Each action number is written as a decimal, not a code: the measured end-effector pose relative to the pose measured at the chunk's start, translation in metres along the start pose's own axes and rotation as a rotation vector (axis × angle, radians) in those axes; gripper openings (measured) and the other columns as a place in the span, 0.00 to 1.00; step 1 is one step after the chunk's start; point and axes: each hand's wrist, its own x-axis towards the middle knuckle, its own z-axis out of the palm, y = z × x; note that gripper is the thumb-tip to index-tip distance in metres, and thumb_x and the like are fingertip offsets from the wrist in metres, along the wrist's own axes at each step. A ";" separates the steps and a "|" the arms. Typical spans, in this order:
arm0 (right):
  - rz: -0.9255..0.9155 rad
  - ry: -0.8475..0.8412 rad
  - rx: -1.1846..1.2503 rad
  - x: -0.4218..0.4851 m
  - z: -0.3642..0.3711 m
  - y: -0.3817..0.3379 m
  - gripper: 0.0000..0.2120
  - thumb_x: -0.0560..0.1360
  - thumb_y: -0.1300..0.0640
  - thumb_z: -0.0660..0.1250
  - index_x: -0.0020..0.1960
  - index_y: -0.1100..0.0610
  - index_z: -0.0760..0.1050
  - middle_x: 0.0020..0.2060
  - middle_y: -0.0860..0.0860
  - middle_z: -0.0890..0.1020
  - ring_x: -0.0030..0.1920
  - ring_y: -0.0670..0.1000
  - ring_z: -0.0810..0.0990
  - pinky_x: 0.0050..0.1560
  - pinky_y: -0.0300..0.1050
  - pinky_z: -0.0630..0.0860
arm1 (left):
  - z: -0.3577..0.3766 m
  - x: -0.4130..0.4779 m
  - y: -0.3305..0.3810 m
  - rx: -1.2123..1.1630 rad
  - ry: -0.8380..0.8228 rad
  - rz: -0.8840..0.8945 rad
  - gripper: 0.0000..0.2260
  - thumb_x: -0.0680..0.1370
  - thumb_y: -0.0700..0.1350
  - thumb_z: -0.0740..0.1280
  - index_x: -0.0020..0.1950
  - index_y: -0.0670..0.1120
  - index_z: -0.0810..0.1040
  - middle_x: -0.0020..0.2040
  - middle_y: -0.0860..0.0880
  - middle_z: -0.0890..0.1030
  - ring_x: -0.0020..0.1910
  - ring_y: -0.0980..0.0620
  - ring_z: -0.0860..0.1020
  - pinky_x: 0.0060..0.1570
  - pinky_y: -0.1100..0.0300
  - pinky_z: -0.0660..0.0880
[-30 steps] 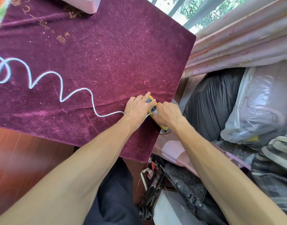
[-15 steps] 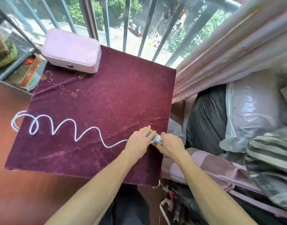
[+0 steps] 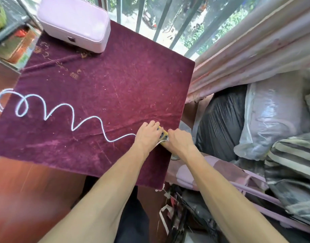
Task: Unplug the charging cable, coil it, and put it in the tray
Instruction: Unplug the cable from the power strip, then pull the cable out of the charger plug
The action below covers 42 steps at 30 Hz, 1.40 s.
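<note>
Both hands meet at the cloth's three o'clock edge: I'd pin the yellow power strip (image 3: 163,134) under my curled left hand (image 3: 148,135) while my right hand (image 3: 179,142), seemingly pinching the white charging cable's (image 3: 63,111) plug, pulls straight out.

cable (image 3: 63,111) snakes across cloth (image 3: 124,81); box (image 3: 73,21) on far edge; power strip (image 3: 163,134) near right edge.

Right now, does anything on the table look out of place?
Yes: the white cable's far loop hangs off the left edge of the maroon cloth. The rest snakes loosely to the yellow power strip between both hands.
</note>
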 end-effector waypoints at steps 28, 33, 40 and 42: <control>-0.255 0.567 1.155 -0.327 -0.163 -0.069 0.15 0.68 0.40 0.76 0.51 0.26 0.78 0.48 0.44 0.81 0.52 0.39 0.80 0.50 0.30 0.75 | -0.268 -0.311 0.059 -1.565 0.159 -0.198 0.19 0.73 0.49 0.73 0.57 0.36 0.82 0.48 0.37 0.86 0.41 0.46 0.83 0.41 0.55 0.79; -0.262 0.551 1.187 -0.332 -0.177 -0.051 0.13 0.71 0.43 0.79 0.55 0.38 0.84 0.37 0.43 0.83 0.35 0.41 0.79 0.42 0.41 0.77 | -0.280 -0.314 0.044 -1.647 0.249 -0.157 0.17 0.74 0.46 0.74 0.57 0.36 0.82 0.48 0.37 0.87 0.40 0.47 0.85 0.38 0.61 0.80; -0.306 0.532 1.119 -0.331 -0.185 -0.036 0.09 0.75 0.38 0.73 0.48 0.42 0.85 0.32 0.47 0.81 0.29 0.39 0.71 0.34 0.34 0.67 | -0.287 -0.316 0.038 -1.710 0.239 -0.107 0.16 0.74 0.44 0.73 0.58 0.35 0.82 0.51 0.35 0.86 0.46 0.47 0.85 0.43 0.60 0.81; -0.354 0.479 1.089 -0.329 -0.183 -0.041 0.11 0.78 0.38 0.70 0.48 0.44 0.83 0.31 0.43 0.79 0.31 0.39 0.72 0.35 0.34 0.67 | -0.286 -0.317 0.040 -1.703 0.224 -0.092 0.18 0.74 0.45 0.76 0.59 0.36 0.81 0.52 0.36 0.86 0.48 0.44 0.85 0.47 0.58 0.82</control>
